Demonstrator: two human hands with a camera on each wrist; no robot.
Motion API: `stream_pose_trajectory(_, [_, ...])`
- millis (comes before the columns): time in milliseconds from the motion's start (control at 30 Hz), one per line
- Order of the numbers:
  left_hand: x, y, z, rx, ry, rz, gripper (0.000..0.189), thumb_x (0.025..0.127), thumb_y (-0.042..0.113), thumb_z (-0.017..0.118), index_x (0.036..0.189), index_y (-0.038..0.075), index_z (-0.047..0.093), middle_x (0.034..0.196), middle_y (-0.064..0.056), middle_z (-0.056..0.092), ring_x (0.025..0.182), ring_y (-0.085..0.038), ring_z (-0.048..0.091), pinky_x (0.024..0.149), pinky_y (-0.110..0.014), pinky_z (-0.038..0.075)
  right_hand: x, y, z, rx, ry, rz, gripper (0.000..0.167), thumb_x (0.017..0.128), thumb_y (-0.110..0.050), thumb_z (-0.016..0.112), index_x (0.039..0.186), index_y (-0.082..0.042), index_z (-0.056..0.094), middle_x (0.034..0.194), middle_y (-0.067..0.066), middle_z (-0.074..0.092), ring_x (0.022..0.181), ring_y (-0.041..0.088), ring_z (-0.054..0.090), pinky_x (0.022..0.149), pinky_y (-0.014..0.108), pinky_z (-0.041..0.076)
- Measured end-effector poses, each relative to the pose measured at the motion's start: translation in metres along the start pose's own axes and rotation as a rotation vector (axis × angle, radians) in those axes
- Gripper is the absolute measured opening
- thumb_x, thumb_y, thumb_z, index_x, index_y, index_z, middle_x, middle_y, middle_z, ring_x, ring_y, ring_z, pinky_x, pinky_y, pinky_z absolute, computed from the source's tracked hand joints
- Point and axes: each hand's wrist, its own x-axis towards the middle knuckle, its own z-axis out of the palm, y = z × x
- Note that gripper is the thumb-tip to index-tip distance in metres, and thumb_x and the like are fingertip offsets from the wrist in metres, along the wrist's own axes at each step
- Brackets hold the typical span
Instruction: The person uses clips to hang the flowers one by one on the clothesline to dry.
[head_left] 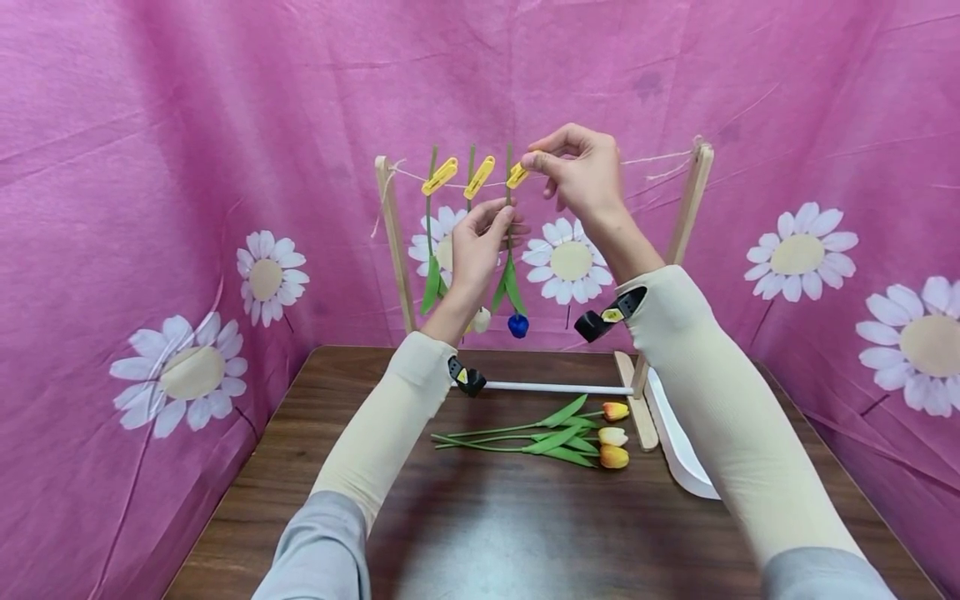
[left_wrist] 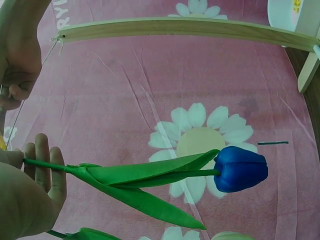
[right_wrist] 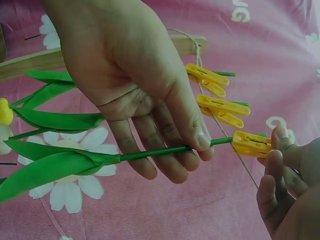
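A blue artificial tulip [left_wrist: 241,169] hangs head down, its green stem [right_wrist: 155,152] pinched between the thumb and fingers of my left hand [head_left: 480,246]. Above that, my right hand [head_left: 588,171] pinches a yellow clothespin [right_wrist: 251,144] by its handle end. The clothespin's other end is at the stem and the string [head_left: 637,159]. To the left, two more yellow clothespins [head_left: 440,177] hold tulip stems on the string. Below them a white tulip head [head_left: 481,320] shows beside my left wrist; a yellow bloom [right_wrist: 6,111] is partly in the right wrist view.
Wooden posts [head_left: 688,204] carry the string, with a white rod [head_left: 558,388] low between them. Several tulips [head_left: 555,437], orange-yellow and white, lie on the brown table [head_left: 480,525]. A white tray [head_left: 678,446] stands at right, partly behind my right forearm. A pink daisy-print cloth [head_left: 480,75] hangs behind.
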Motion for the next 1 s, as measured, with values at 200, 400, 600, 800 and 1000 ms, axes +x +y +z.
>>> stream_pose_trajectory(200, [-0.0023,0.0011,0.0039,0.01,0.007,-0.017,0.031,0.109,0.01,0.061,0.134,-0.007,0.065,0.119,-0.034,0.072,0.081,-0.008,0.075,0.087,-0.034,0.066,0.002,0.0023,0.0038,0.014,-0.016,0.077,0.009,0.089,-0.009,0.088,0.093,-0.009,0.08,0.074,-0.006,0.077,0.037,0.009,0.055,0.035,0.023,0.044])
stream_pose_trajectory(400, [-0.0027,0.0018,0.0081,0.002,0.035,-0.029,0.031,0.109,0.01,0.06,0.134,-0.008,0.065,0.118,-0.034,0.07,0.094,-0.033,0.077,0.081,-0.026,0.064,0.0024,0.0041,0.0044,0.023,-0.035,0.101,0.007,0.091,-0.005,0.085,0.091,-0.009,0.078,0.074,-0.004,0.076,0.033,0.01,0.052,0.033,0.025,0.044])
stream_pose_trajectory(600, [-0.0024,0.0016,0.0097,0.002,0.072,-0.05,0.029,0.109,0.01,0.061,0.132,-0.006,0.067,0.112,-0.027,0.072,0.093,-0.032,0.076,0.08,-0.025,0.063,0.0028,0.0034,0.004,-0.007,-0.054,0.145,0.015,0.092,-0.01,0.085,0.103,-0.004,0.079,0.079,-0.005,0.078,0.034,0.009,0.052,0.034,0.024,0.045])
stream_pose_trajectory(800, [-0.0009,0.0007,0.008,-0.002,0.083,-0.067,0.032,0.109,0.012,0.061,0.132,-0.009,0.067,0.117,-0.032,0.072,0.081,-0.008,0.073,0.081,-0.027,0.064,0.0028,0.0046,0.0028,-0.038,-0.106,0.172,0.038,0.093,-0.018,0.086,0.124,0.0,0.075,0.089,-0.005,0.08,0.039,0.01,0.058,0.036,0.025,0.047])
stream_pose_trajectory(1000, [-0.0021,-0.0003,0.0052,0.004,0.088,-0.072,0.03,0.109,0.013,0.061,0.13,-0.007,0.069,0.121,-0.035,0.07,0.08,-0.007,0.073,0.08,-0.025,0.063,0.0018,0.0094,0.0048,-0.038,-0.139,0.165,0.038,0.095,-0.02,0.083,0.126,0.0,0.073,0.098,0.0,0.08,0.044,0.011,0.064,0.037,0.023,0.046])
